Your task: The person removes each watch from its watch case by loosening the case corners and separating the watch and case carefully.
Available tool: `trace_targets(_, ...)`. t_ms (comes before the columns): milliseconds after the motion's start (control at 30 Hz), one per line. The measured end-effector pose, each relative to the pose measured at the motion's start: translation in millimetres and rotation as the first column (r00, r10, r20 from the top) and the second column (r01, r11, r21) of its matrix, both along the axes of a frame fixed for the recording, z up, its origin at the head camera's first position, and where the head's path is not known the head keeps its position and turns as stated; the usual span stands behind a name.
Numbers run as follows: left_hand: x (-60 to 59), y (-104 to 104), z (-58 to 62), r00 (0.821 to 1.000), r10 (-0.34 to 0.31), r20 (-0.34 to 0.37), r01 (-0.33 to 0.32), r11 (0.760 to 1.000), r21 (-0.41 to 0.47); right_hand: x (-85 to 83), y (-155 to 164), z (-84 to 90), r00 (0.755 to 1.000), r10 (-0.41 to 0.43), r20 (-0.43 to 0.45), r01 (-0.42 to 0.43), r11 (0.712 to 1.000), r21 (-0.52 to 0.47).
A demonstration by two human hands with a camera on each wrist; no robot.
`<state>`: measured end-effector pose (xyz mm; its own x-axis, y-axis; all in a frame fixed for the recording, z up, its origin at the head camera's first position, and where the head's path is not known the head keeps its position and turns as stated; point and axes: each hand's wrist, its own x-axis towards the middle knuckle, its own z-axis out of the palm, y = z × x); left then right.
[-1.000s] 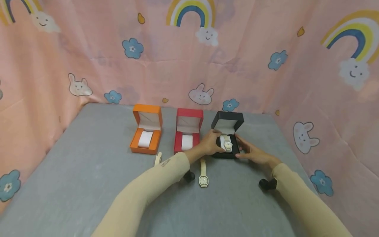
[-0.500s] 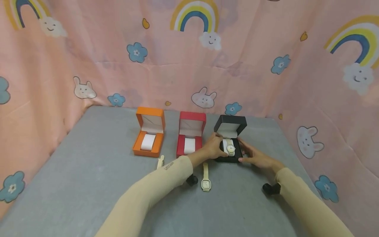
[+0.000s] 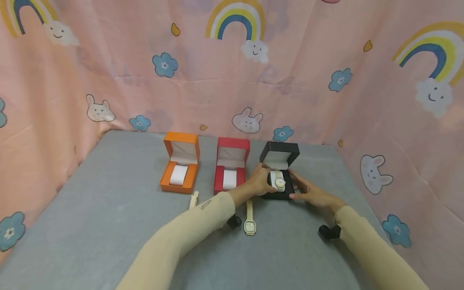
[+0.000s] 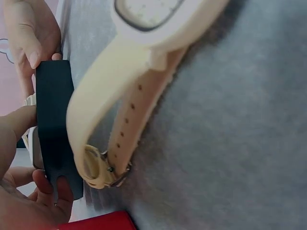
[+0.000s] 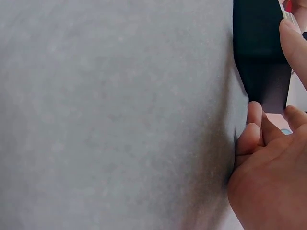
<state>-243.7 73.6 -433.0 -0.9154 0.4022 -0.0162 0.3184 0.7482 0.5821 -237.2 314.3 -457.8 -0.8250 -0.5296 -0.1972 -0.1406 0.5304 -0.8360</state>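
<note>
Black box, open and rightmost of three on the grey table, is held between both hands. The left hand is curled round its left side, fingers wrapped at the front corner as seen from the left wrist. The right hand is laid against its right side, thumb on the front wall and fingers bent against the table beside it. A pale watch is seated on the cushion inside the box, lid raised behind it.

Just left stands an open red box, and left of that an open orange box, each with a white cushion. A second cream watch is laid flat on the table in front of the red box, close to the left forearm. A third strap is partly seen below the orange box. Pink printed cloth is hung behind and at the sides.
</note>
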Motion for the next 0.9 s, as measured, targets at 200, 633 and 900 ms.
trace_targets(200,1.1,-1.5,-2.5,1.000,0.007,0.008,-0.007,1.000,0.005,-0.9,1.4,-2.0,1.000,0.004,0.013,-0.004,1.000,0.002)
trace_targets(633,-6.0,-6.4,-3.7,0.992,-0.052,-0.114,0.056,0.998,0.037,-5.5,5.2,-4.4,1.000,0.029,0.004,-0.028,0.999,-0.029)
trace_targets(900,-9.0,-10.1,-4.4,0.993,-0.047,-0.109,0.053,0.997,0.054,-2.8,3.0,0.9,0.999,0.024,0.026,-0.023,0.999,-0.041)
